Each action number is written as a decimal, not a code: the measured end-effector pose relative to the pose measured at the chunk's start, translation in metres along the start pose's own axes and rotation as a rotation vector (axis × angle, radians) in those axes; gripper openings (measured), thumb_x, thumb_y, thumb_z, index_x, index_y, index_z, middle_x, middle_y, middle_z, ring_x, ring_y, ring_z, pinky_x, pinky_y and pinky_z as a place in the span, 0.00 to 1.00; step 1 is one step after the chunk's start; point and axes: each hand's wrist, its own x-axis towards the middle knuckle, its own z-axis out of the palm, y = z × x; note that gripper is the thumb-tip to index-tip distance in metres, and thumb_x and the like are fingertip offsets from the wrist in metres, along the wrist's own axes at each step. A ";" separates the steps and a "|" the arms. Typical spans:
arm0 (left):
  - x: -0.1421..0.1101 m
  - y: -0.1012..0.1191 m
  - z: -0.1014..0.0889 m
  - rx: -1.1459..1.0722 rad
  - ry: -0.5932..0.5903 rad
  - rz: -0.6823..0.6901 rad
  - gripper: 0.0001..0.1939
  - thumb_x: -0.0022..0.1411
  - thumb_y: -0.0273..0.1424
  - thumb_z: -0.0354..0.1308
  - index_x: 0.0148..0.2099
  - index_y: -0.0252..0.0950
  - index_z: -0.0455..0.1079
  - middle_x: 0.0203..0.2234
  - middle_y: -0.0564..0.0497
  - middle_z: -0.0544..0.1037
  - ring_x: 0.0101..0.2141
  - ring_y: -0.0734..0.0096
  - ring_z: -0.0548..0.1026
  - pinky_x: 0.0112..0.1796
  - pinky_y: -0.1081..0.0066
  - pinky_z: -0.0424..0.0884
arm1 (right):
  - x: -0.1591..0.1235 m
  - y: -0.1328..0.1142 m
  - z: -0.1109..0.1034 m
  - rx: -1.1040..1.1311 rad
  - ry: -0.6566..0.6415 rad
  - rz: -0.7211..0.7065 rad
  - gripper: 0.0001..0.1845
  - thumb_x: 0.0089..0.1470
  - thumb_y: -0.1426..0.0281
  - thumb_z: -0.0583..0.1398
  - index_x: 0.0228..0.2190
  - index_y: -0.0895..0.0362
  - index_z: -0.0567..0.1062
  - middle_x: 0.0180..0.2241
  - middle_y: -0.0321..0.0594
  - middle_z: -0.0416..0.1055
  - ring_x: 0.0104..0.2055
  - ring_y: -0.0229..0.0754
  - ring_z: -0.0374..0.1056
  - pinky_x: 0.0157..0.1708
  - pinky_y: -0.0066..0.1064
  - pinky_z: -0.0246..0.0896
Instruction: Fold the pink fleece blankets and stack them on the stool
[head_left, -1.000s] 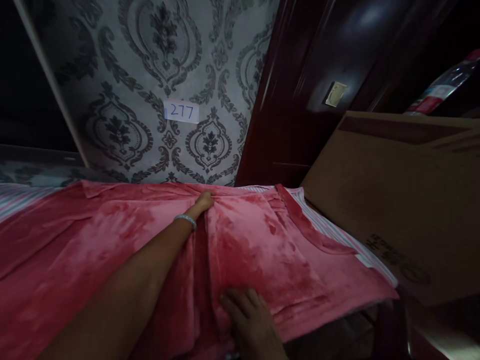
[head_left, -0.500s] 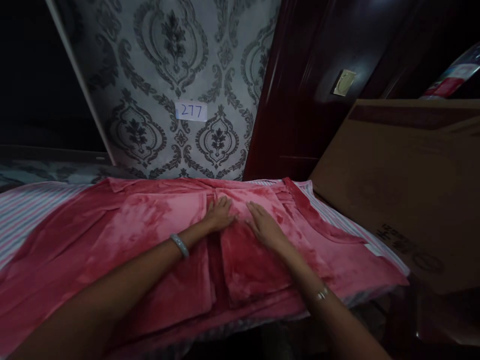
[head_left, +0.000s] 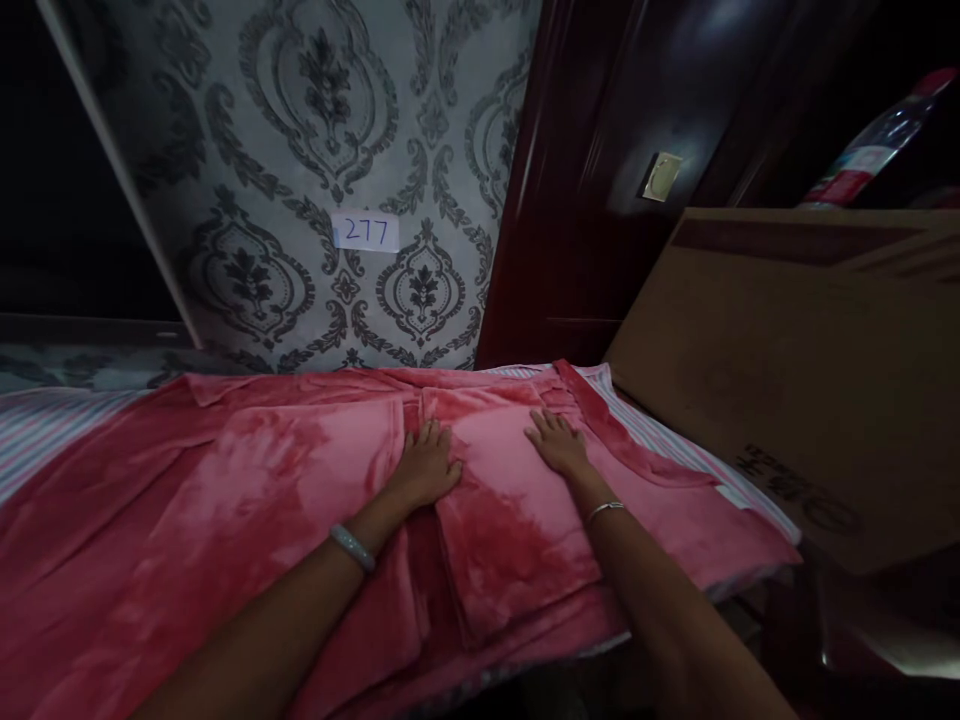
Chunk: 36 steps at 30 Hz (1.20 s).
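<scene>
A plush pink-red garment lies spread over a surface, with two folded panels turned inward that nearly meet along a darker gap. My left hand rests flat at the inner edge of the right folded panel, fingers outstretched and pointing away from me. Farther right, my right hand presses flat on the same panel near its outer edge, its fingers apart. Neither hand grips the fabric. Pale and dark patches mark where the pile lies in different directions.
Striped cloth shows beneath the garment at both sides. A large cardboard box stands at the right, with a plastic bottle behind it. Patterned wallpaper bearing a "277" label rises behind.
My right hand has slid right across the folded panel, leaving a wider pale patch. My left hand stays near the panel's inner edge. The view has shifted slightly.
</scene>
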 end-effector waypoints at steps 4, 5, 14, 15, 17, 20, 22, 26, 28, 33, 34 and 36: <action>0.000 -0.001 0.000 -0.021 0.031 0.018 0.34 0.67 0.40 0.49 0.70 0.27 0.55 0.69 0.32 0.55 0.69 0.46 0.52 0.65 0.46 0.53 | 0.004 0.021 -0.008 -0.015 0.023 0.110 0.32 0.70 0.58 0.42 0.70 0.54 0.50 0.72 0.49 0.44 0.72 0.54 0.42 0.64 0.58 0.46; 0.000 -0.001 0.000 -0.029 0.049 0.022 0.34 0.66 0.40 0.49 0.69 0.27 0.55 0.69 0.32 0.55 0.69 0.46 0.52 0.65 0.46 0.53 | 0.005 0.014 -0.010 -0.033 0.065 0.095 0.32 0.70 0.59 0.43 0.70 0.54 0.51 0.72 0.50 0.45 0.72 0.55 0.42 0.65 0.59 0.45; 0.004 -0.008 0.008 -0.053 0.049 0.003 0.37 0.64 0.41 0.52 0.71 0.29 0.54 0.70 0.33 0.54 0.70 0.45 0.48 0.66 0.44 0.49 | 0.024 -0.105 -0.005 0.003 0.031 -0.566 0.29 0.71 0.61 0.43 0.69 0.50 0.53 0.72 0.39 0.44 0.73 0.48 0.39 0.68 0.54 0.34; 0.005 -0.009 0.008 -0.049 0.042 0.001 0.37 0.64 0.42 0.52 0.70 0.29 0.54 0.69 0.33 0.54 0.70 0.45 0.49 0.66 0.45 0.50 | 0.031 -0.104 -0.003 0.004 0.028 -0.535 0.29 0.71 0.60 0.43 0.69 0.49 0.53 0.72 0.39 0.44 0.73 0.48 0.39 0.68 0.55 0.33; 0.006 -0.009 0.008 -0.041 0.029 -0.002 0.37 0.64 0.42 0.52 0.70 0.30 0.55 0.69 0.33 0.55 0.70 0.45 0.49 0.66 0.46 0.50 | 0.049 -0.094 -0.002 0.000 0.028 -0.439 0.29 0.71 0.58 0.43 0.69 0.50 0.53 0.72 0.41 0.45 0.73 0.50 0.39 0.68 0.56 0.32; 0.006 -0.009 0.007 -0.040 0.007 -0.005 0.38 0.63 0.44 0.52 0.70 0.28 0.55 0.69 0.32 0.54 0.70 0.44 0.48 0.66 0.47 0.50 | 0.074 -0.066 -0.004 -0.016 0.021 -0.305 0.30 0.71 0.57 0.44 0.69 0.50 0.54 0.72 0.43 0.44 0.73 0.50 0.38 0.69 0.55 0.29; 0.006 -0.009 0.007 -0.047 0.013 -0.007 0.38 0.63 0.44 0.51 0.70 0.29 0.55 0.69 0.33 0.55 0.70 0.44 0.48 0.66 0.46 0.50 | 0.087 -0.047 -0.005 -0.019 0.022 -0.233 0.30 0.71 0.58 0.44 0.69 0.50 0.54 0.72 0.43 0.44 0.74 0.49 0.37 0.69 0.55 0.27; 0.006 -0.011 0.012 -0.072 0.032 0.005 0.38 0.63 0.43 0.52 0.70 0.32 0.56 0.69 0.34 0.56 0.70 0.43 0.49 0.65 0.44 0.51 | 0.100 -0.019 -0.001 0.011 0.007 -0.083 0.31 0.71 0.58 0.39 0.70 0.52 0.50 0.73 0.44 0.39 0.74 0.52 0.36 0.67 0.58 0.37; 0.007 -0.012 0.013 -0.090 0.037 0.010 0.38 0.62 0.43 0.53 0.70 0.33 0.56 0.69 0.34 0.55 0.70 0.43 0.49 0.65 0.43 0.52 | 0.102 -0.012 0.003 0.029 -0.001 -0.032 0.32 0.71 0.59 0.37 0.71 0.53 0.47 0.73 0.45 0.38 0.74 0.52 0.36 0.66 0.58 0.41; 0.005 -0.009 0.010 -0.095 0.018 -0.005 0.39 0.62 0.45 0.52 0.71 0.33 0.55 0.70 0.34 0.54 0.70 0.42 0.48 0.65 0.44 0.52 | 0.101 -0.011 0.002 0.036 0.018 0.015 0.32 0.71 0.60 0.37 0.71 0.53 0.47 0.73 0.45 0.39 0.74 0.51 0.36 0.66 0.58 0.41; 0.005 -0.008 0.009 -0.094 0.008 -0.006 0.39 0.62 0.45 0.52 0.71 0.32 0.54 0.70 0.34 0.54 0.70 0.42 0.48 0.66 0.44 0.51 | 0.099 -0.014 0.000 0.032 0.032 0.031 0.32 0.71 0.60 0.38 0.71 0.55 0.47 0.73 0.47 0.39 0.74 0.53 0.36 0.66 0.60 0.41; 0.004 -0.007 0.007 -0.099 -0.007 -0.004 0.40 0.63 0.45 0.52 0.71 0.29 0.53 0.70 0.33 0.53 0.70 0.42 0.46 0.66 0.45 0.49 | 0.092 -0.026 -0.006 0.018 0.092 0.038 0.32 0.71 0.61 0.40 0.71 0.57 0.48 0.73 0.50 0.37 0.74 0.56 0.35 0.66 0.62 0.39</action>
